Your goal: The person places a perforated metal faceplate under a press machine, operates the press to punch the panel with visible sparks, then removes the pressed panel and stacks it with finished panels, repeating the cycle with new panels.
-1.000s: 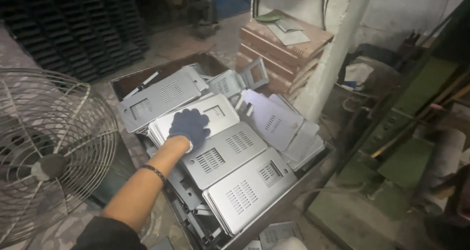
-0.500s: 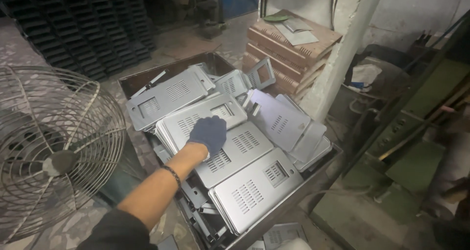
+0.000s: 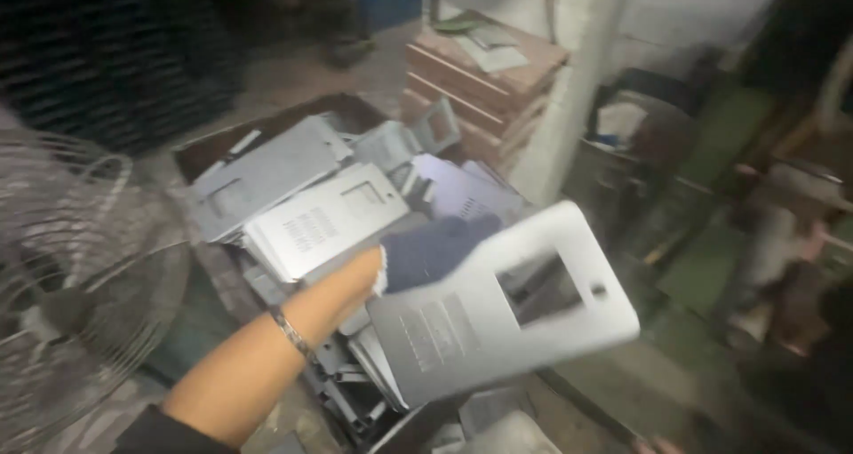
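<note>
My left hand, in a dark blue glove with a bracelet on the wrist, grips a grey sheet-metal panel by its upper edge. The panel has a rectangular cutout, a small hole and a block of vent slots, and it hangs tilted above the pile. Below it, several similar grey panels lie stacked loosely in a dark open crate. My right hand is out of view.
A round wire fan guard stands at the left. Behind the crate sits a stack of brown boards beside a white pillar. Dark stacked racks fill the far left. Green and dark machinery clutters the right side.
My left hand rested on a panel in the pile before. It has now lifted one panel up and swung it to the right, closer to the camera. The view has shifted and blurred.
</note>
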